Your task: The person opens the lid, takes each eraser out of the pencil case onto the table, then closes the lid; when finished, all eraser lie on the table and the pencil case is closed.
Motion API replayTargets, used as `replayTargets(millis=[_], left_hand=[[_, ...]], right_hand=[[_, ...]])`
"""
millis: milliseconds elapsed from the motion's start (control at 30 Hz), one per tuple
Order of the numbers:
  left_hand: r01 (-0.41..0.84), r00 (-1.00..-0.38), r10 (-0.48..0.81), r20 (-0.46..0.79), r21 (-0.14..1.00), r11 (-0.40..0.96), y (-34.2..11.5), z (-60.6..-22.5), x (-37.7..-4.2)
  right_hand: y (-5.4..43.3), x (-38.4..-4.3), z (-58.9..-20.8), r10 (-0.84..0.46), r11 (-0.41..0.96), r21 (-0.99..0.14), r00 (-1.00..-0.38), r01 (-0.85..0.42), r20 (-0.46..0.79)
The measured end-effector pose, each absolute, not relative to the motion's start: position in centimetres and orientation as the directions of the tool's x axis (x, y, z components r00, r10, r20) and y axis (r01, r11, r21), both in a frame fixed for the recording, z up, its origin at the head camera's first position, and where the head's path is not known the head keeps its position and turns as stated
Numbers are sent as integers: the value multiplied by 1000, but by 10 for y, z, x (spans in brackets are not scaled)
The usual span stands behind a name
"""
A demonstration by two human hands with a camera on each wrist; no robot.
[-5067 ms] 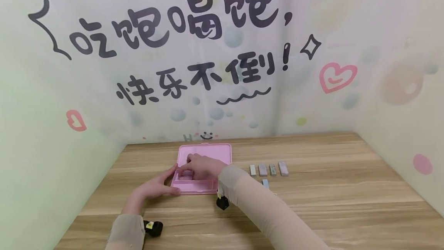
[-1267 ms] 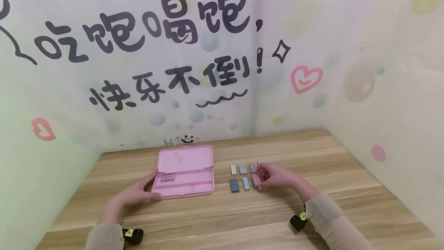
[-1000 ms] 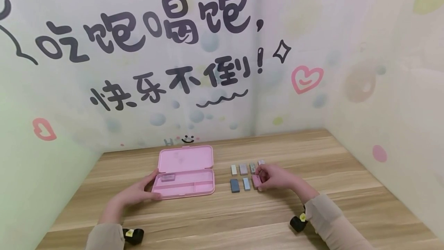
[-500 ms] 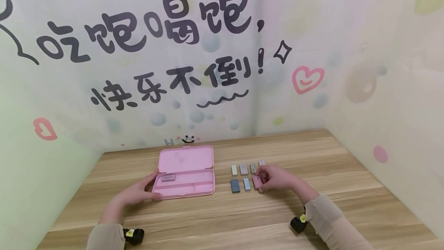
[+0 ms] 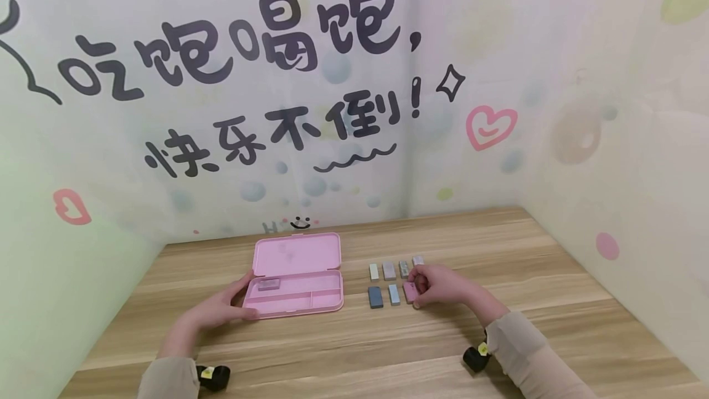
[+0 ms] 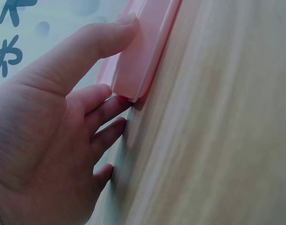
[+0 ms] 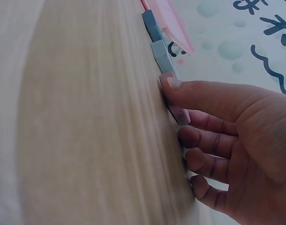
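A pink pencil case (image 5: 327, 250) lies unfolded on the table, its lid back and a pale mauve eraser (image 5: 269, 284) in its long compartment. My left hand (image 5: 218, 310) holds the case's left end; in the left wrist view the thumb lies on the pink wall (image 6: 142, 58) and fingertips touch its end. To the right, my right hand (image 5: 445, 286) pinches a pink block-shaped eraser (image 5: 409, 291) at the table, thumb on its near end. The right wrist view shows this pink eraser (image 7: 181, 114) in line with the light blue (image 7: 162, 57) and dark blue erasers (image 7: 152, 26).
Behind the front row runs a second one: a whitish eraser (image 5: 373, 271), a mauve one (image 5: 389, 270), a grey-green one (image 5: 404, 269) and a pale one (image 5: 418, 260) partly behind my right hand. A printed curtain (image 5: 354, 189) closes off the table's back edge.
My right hand has left the pencil case and moved right, where the pink eraser now stands in the front row. Lately it shifted only slightly. My left hand stays at the case; the head view has turned.
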State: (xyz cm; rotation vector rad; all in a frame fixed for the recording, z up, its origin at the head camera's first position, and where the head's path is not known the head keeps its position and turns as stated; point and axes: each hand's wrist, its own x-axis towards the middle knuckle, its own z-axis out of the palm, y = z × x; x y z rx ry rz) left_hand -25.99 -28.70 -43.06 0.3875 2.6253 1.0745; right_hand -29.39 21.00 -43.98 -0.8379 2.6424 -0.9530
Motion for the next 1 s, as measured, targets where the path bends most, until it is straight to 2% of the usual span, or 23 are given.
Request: replayTargets(millis=[633, 833, 1000], left_hand=[[140, -927, 345, -150, 714, 686, -288, -429, -259], [144, -926, 348, -144, 719, 680, -287, -429, -259], [130, -931, 333, -151, 715, 687, -288, -429, -258]], right_hand=[[207, -291, -425, -611, 591, -665, -792, -456, -1], [181, -298, -418, -653, 544, -697, -758, -466, -3], [141, -310, -406, -702, 542, -641, -712, -543, 9]])
